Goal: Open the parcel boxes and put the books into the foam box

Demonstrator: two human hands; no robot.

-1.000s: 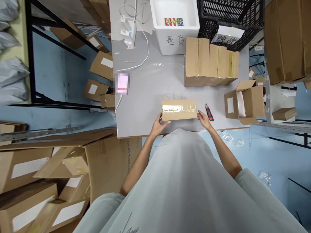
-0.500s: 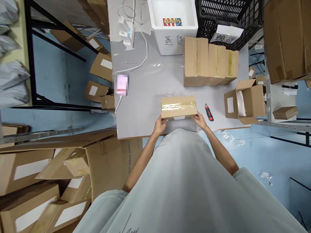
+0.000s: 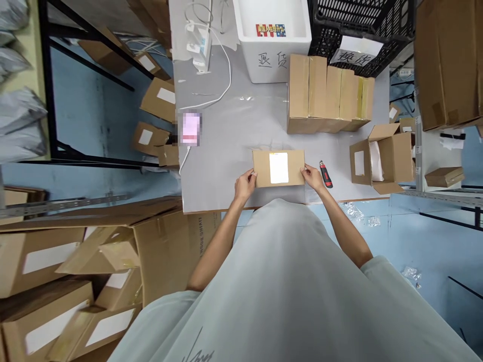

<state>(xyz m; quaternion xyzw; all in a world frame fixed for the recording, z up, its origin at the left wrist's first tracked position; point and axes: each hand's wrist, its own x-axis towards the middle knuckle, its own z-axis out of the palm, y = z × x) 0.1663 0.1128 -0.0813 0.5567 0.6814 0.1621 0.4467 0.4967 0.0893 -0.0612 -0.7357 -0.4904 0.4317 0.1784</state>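
A small cardboard box (image 3: 260, 168) is at the front of the grey table (image 3: 219, 171), its face with a white label (image 3: 278, 168) turned up to me. My left hand (image 3: 246, 185) grips the box's left end, fingers closed on the edge. At the opposite end my right hand (image 3: 312, 177) pinches the right edge between thumb and fingers. Just right of that hand lies a red and black box cutter (image 3: 325, 174), untouched.
Behind stands a row of cardboard boxes (image 3: 317, 95), near a white bin (image 3: 277, 63) and a black crate (image 3: 362, 30). An open carton (image 3: 402, 158) sits at the right edge. A power strip (image 3: 202, 53) and cable lie back left. Below left, a large carton (image 3: 166, 261) holds several boxes.
The box has been turned in my hands: its taped side faced up before, and now the labelled face does. My hands have shifted slightly along its ends.
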